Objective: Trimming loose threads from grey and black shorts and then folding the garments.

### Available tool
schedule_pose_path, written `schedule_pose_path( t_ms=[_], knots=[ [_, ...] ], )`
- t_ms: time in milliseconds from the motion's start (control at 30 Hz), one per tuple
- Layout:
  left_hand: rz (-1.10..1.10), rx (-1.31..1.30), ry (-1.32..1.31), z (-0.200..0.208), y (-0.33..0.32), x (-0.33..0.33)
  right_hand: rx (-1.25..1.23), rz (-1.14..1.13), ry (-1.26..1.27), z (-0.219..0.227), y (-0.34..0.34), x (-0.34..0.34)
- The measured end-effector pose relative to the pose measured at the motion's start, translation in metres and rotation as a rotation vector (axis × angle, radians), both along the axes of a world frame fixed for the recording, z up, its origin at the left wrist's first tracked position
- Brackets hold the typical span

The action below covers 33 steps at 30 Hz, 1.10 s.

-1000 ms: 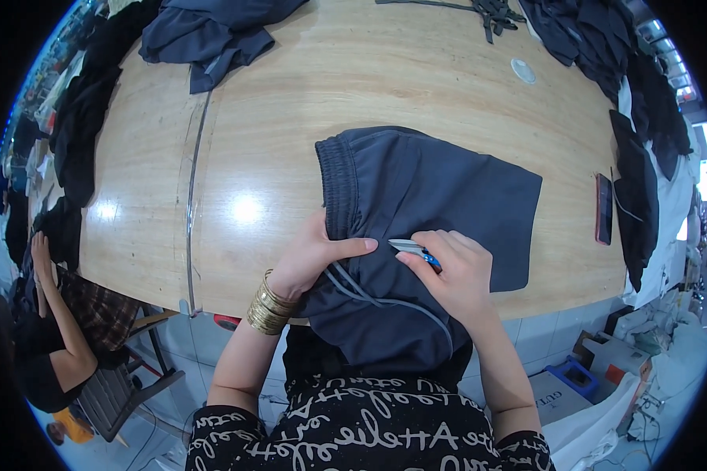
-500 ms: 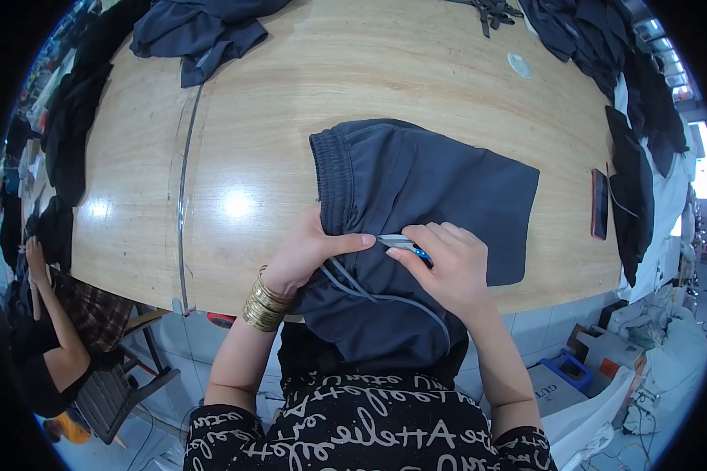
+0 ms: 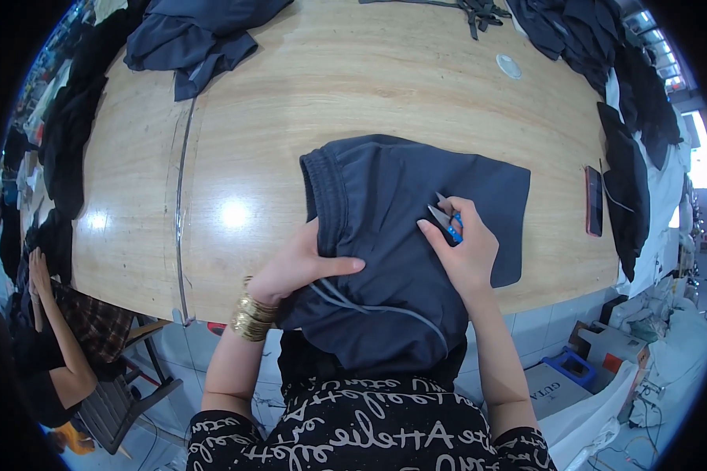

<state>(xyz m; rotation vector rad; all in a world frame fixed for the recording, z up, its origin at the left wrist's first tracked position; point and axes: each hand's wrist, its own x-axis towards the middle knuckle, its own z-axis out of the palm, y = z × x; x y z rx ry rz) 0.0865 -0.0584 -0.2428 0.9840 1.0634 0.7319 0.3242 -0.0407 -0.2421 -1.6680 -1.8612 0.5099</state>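
Note:
Dark navy shorts [image 3: 401, 188] with a gathered elastic waistband and a grey drawstring [image 3: 404, 312] lie partly on the table, their near part draping over its front edge. My left hand [image 3: 302, 263] grips them at the waistband, thumb on top and fingers hidden under the cloth. Above the shorts' leg, my right hand [image 3: 470, 250] is closed around small blue-handled thread snips [image 3: 451, 226]. The snips' blades point up and left and stand apart, with no thread visible between them.
More dark garments lie at the far left [image 3: 200, 39] and far right [image 3: 562, 27]. A phone [image 3: 594, 201] rests near the right edge, and a white disc [image 3: 509, 66] lies farther back. At the left, a person's hand [image 3: 39, 273] rests near dark cloth.
My right hand and the snips have moved up and right, away from my left thumb, and the blades have spread. My left hand has shifted slightly down and left with the shorts.

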Motion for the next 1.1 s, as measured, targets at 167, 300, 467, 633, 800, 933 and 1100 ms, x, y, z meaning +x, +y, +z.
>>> schedule_pose_path(
  t_ms=[167,300,467,633,800,933,1100],
  knots=[
    [0.189,-0.111,-0.186,0.003,0.036,-0.027,0.146,0.129,-0.117,-0.024,-0.009,0.014],
    [0.224,-0.235,-0.387,0.007,0.067,-0.012,0.154,0.163,-0.184,-0.027,-0.010,0.016],
    [0.374,-0.262,-0.365,0.015,0.055,0.016,0.081,0.103,0.050,-0.025,-0.005,0.020],
    [0.389,-0.173,-0.401,0.032,0.015,0.028,0.008,-0.037,0.425,0.023,-0.001,0.003],
    [0.328,-0.170,-0.461,0.035,-0.002,0.033,0.222,0.268,0.348,0.054,0.004,-0.024],
    [0.316,-0.150,-0.482,0.043,-0.007,0.037,0.291,0.369,0.303,0.040,0.008,-0.030],
    [0.392,-0.198,-0.469,0.044,-0.008,0.042,0.375,0.428,0.191,0.040,0.000,-0.027]
  ],
)
